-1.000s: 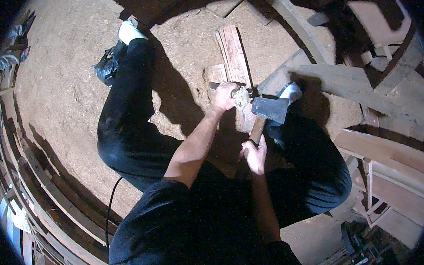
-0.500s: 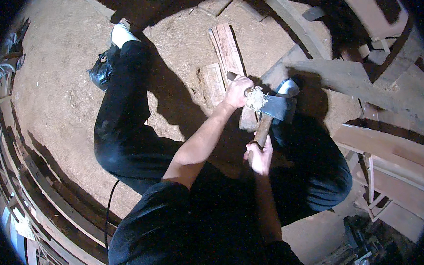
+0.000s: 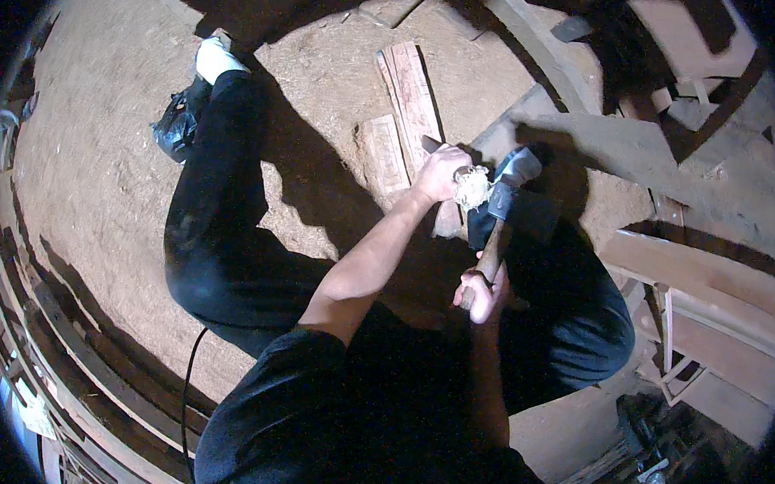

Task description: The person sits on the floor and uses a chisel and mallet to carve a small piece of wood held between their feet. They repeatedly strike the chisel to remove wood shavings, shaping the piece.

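Note:
My left hand (image 3: 440, 172) is closed around a dark stick with a pale, frayed, shaggy end (image 3: 473, 188), held over split wooden pieces (image 3: 411, 93) lying on the floor between my legs. Beside that end is the head of a hatchet (image 3: 502, 200), seen narrow side up; whether it touches the frayed end I cannot tell. My right hand (image 3: 482, 292) grips the hatchet's wooden handle (image 3: 493, 253) lower down. A shorter split piece (image 3: 380, 144) lies left of the long one, and a small block (image 3: 447, 219) is partly hidden under my hands.
My legs are bent either side of the wood. A black plastic bag (image 3: 173, 127) lies by my left foot. Boards (image 3: 606, 149) lie beyond my right foot and more (image 3: 704, 288) at the right. Long timbers line the left, near a black cable. A dark tool (image 3: 641, 453) sits at lower right.
Both my hands have shifted to the right. The hatchet head, earlier showing its broad face, is now turned narrow side up beside the frayed end.

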Tool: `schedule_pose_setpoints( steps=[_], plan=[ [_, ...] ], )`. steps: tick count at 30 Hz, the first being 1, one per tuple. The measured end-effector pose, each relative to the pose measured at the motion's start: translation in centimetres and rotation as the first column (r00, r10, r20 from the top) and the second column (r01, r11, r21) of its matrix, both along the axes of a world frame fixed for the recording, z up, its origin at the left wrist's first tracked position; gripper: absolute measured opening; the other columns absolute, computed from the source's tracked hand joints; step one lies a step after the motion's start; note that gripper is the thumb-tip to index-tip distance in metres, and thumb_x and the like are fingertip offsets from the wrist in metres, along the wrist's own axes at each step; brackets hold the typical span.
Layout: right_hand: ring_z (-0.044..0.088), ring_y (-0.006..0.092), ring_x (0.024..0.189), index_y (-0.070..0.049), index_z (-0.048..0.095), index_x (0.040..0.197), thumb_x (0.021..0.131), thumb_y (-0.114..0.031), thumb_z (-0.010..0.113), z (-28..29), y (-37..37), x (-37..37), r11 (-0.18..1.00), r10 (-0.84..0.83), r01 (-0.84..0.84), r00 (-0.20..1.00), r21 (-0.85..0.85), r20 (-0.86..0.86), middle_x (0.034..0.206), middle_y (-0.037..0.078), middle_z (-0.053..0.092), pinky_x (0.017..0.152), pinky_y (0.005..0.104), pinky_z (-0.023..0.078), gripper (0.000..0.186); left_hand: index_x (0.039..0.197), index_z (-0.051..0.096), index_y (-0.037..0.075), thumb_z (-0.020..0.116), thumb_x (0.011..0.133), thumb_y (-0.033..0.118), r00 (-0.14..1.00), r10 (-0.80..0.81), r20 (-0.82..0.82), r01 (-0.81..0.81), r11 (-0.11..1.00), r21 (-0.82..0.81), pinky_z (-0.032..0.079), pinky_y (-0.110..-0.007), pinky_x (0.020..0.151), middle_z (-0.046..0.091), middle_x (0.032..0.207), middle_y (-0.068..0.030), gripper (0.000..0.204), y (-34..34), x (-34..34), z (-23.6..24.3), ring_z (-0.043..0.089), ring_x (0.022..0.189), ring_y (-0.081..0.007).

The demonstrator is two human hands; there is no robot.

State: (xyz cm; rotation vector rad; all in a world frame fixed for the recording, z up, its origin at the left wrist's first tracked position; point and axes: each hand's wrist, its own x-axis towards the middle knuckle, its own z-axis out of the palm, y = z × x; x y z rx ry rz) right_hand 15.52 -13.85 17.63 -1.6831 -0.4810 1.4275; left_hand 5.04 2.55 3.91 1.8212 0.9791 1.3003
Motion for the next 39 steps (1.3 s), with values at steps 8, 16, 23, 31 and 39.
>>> schedule_pose_setpoints(
  steps=[8, 16, 23, 31, 39],
  plan=[
    [0.044, 0.0173, 0.036, 0.000, 0.040, 0.111, 0.065, -0.003, 0.055, 1.0, -0.1, 0.3, 0.999, 0.036, -0.036, 0.999, -0.004, 0.024, 0.062, 0.008, 0.047, 0.035, 0.0307, 0.038, 0.049, 0.068, 0.050, 0.005, 0.062, 0.056, 0.017, 0.985, -0.135, -0.112, 0.129, 0.990, -0.054, 0.040, -0.039, 0.067, 0.053, 0.067, -0.0114, 0.021, 0.2, 0.4, 0.2, 0.053, 0.072, -0.0310],
    [0.044, 0.0159, 0.036, -0.001, 0.040, 0.112, 0.066, -0.003, 0.054, 0.5, -0.7, 0.2, 0.999, -0.017, 0.016, 1.000, 0.040, 0.008, 0.063, 0.008, 0.048, 0.033, 0.0301, 0.037, 0.048, 0.072, 0.050, 0.006, 0.059, 0.050, 0.011, 0.962, -0.199, -0.187, 0.202, 0.979, -0.003, 0.039, -0.037, 0.069, 0.054, 0.071, -0.0099, 0.024, 0.2, 1.0, -1.0, 0.054, 0.076, -0.0292],
    [0.044, 0.0144, 0.035, -0.003, 0.037, 0.113, 0.070, 0.003, 0.052, -2.5, -1.3, 0.4, 0.998, -0.004, -0.001, 0.996, 0.063, 0.084, 0.062, 0.007, 0.047, 0.033, 0.0270, 0.036, 0.046, 0.068, 0.050, 0.007, 0.060, 0.056, 0.014, 0.972, -0.153, -0.178, 0.149, 0.988, -0.037, 0.039, -0.038, 0.067, 0.055, 0.069, -0.0110, 0.018, 0.3, 1.0, -0.5, 0.054, 0.074, -0.0306],
    [0.044, 0.0126, 0.036, -0.005, 0.039, 0.111, 0.072, 0.007, 0.049, -0.4, -0.5, -0.2, 0.999, 0.012, -0.017, 0.992, 0.036, 0.125, 0.061, 0.004, 0.045, 0.033, 0.0270, 0.037, 0.042, 0.068, 0.049, 0.005, 0.058, 0.055, 0.012, 0.972, -0.167, -0.163, 0.152, 0.983, -0.100, 0.041, -0.040, 0.068, 0.054, 0.068, -0.0140, 0.017, 0.7, 0.5, -0.2, 0.054, 0.074, -0.0337],
    [0.042, 0.0119, 0.036, -0.007, 0.041, 0.110, 0.073, 0.003, 0.052, -4.8, -1.0, 0.7, 0.998, 0.058, -0.068, 0.931, 0.016, 0.361, 0.055, 0.004, 0.044, 0.033, 0.0257, 0.035, 0.040, 0.065, 0.047, 0.005, 0.060, 0.057, 0.017, 0.972, -0.174, -0.155, 0.162, 0.983, -0.090, 0.040, -0.041, 0.066, 0.053, 0.066, -0.0145, 0.019, 1.0, 0.3, 0.3, 0.054, 0.071, -0.0340]
  ],
)
